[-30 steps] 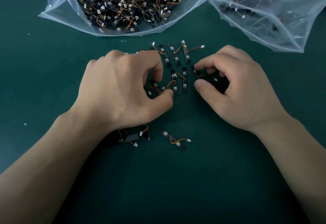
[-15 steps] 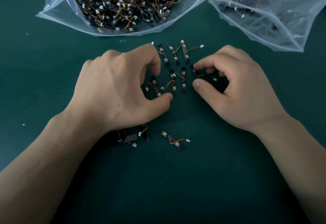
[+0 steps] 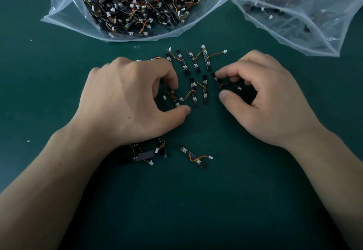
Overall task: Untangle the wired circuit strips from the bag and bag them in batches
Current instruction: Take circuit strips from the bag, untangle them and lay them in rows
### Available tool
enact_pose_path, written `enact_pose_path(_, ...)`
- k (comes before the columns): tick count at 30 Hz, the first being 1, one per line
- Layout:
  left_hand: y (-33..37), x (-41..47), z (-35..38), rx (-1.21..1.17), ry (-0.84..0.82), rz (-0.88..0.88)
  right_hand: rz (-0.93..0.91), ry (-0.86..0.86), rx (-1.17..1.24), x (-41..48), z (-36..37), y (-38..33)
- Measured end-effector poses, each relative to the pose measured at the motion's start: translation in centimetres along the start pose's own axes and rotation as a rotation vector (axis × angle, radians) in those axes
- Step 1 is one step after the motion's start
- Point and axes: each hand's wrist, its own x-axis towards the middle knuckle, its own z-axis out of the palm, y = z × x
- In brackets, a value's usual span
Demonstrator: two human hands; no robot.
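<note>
Snagging is the main risk. The left strip (image 3: 175,98) is pinched between forefinger and thumb of the left hand (image 3: 127,100); the right strip (image 3: 218,82) is pinched the same way by the right hand (image 3: 265,100). Both are held low against the tabletop (image 3: 196,200), at the two ends of the lower laid-out row near its middle. Two middle strips (image 3: 198,92) lie flat between them, orange leads arcing sideways, and a white connector (image 3: 181,99) sits just beside the left strip. If either held strip is lifted or dragged carelessly, a lead could be hooked and the neighbours pulled out of line, so the batch count would be lost. The upper row (image 3: 194,61) lies just beyond, toward the far edge, with leads crossing from strip to strip; it could be re-tangled by one brushed knuckle. A clump (image 3: 143,154) is half hidden under the left wrist and a single strip (image 3: 193,156) lies beside it, toward the near edge; both could be swept off or mixed in by a forearm slide. The source bag (image 3: 64,17) sits at the far edge, the second bag (image 3: 306,39) at the far right corner, corners almost touching, so a batch could be dropped into the wrong one. Leads look thin: a joint could be torn by a hard pull at a connector.
</note>
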Motion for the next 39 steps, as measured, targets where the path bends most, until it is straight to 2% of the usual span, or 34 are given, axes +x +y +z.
enact_pose_path(8, -0.4, 0.0, 0.0, 0.007, -0.032, 0.048, -0.001, -0.039, 0.002, 0.0, -0.3, 0.0)
enact_pose_path(14, -0.9, -0.1, -0.3, -0.084, 0.006, 0.07, 0.0, -0.041, -0.005, 0.0, -0.3, 0.0)
enact_pose_path(39, -1.2, -0.1, 0.0, -0.038, -0.005, 0.098, -0.024, -0.049, -0.012, 0.0, -0.4, -0.2)
